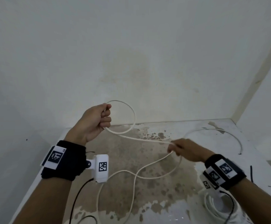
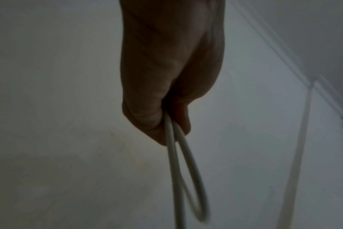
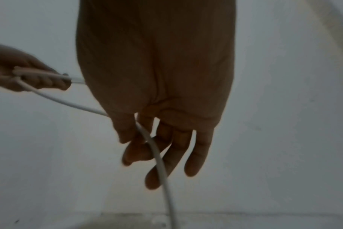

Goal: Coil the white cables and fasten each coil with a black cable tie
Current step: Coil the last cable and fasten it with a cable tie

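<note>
Item: thin white round cable (image 1: 131,113), first loop; your left hand (image 1: 92,122) grips it closed-fisted, your right hand (image 1: 186,150) pinches the slack loosely – match each loop's size

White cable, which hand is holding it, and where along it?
Both: the left hand grips the white cable at its loop; the right hand pinches the loose run.
</note>
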The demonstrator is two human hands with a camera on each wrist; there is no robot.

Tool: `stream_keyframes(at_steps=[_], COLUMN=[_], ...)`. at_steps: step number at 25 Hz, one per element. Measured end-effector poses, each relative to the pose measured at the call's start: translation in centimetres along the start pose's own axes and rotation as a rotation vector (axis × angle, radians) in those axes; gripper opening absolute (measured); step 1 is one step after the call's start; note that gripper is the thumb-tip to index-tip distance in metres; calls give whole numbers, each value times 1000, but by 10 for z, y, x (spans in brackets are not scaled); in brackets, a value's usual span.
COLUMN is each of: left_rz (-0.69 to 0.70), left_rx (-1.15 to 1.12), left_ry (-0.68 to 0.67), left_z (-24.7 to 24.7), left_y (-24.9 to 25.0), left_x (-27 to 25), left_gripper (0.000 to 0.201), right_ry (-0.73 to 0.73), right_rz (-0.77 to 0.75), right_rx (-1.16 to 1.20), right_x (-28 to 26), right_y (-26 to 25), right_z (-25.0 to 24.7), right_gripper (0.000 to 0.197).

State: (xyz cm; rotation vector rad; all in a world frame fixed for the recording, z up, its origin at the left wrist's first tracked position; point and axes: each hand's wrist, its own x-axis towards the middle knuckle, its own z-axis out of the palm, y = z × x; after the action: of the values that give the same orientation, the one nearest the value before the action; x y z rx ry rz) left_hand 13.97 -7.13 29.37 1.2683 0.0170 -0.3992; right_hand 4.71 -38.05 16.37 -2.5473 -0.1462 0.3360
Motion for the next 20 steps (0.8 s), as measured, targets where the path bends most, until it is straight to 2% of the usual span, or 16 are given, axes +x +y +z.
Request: stream_keyframes(at_steps=[2,4,6,8,10,12,15,18,20], left_rz=[-1,-45,-71,-58,-23,11,37,49,46], left_rx=[-150,-400,-604,-716,-763,-783,-805,-845,-803], left_ry=[43,31,30,49,82,121,150,147,135], left_z=[-1,11,25,37,46,52,59,58,54], left_y=[-8,-23,-33,-37,-36,-36,-38,-43,-47], left_x=[-1,-1,1,0,-2,-5,-8,-7,-9], left_gripper=[29,30,31,31,32,32,29,29,29], right_ry=[217,356,310,211,310,400,333,244,305], right_rz=[5,-132,-248,-300,-336,-390,-388,-357,-345], right_rx=[106,257,298,170,148,311,401,645,694], right_x=[4,6,5,5,2,-5,-11,-7,-1], right_y=[-7,-35,-68,-89,-101,-114,-130,-133,-125], right_z=[-7,-4,5,17,23,26,35,40,35], right_gripper=[19,51,80,92,86,70,47,13,13])
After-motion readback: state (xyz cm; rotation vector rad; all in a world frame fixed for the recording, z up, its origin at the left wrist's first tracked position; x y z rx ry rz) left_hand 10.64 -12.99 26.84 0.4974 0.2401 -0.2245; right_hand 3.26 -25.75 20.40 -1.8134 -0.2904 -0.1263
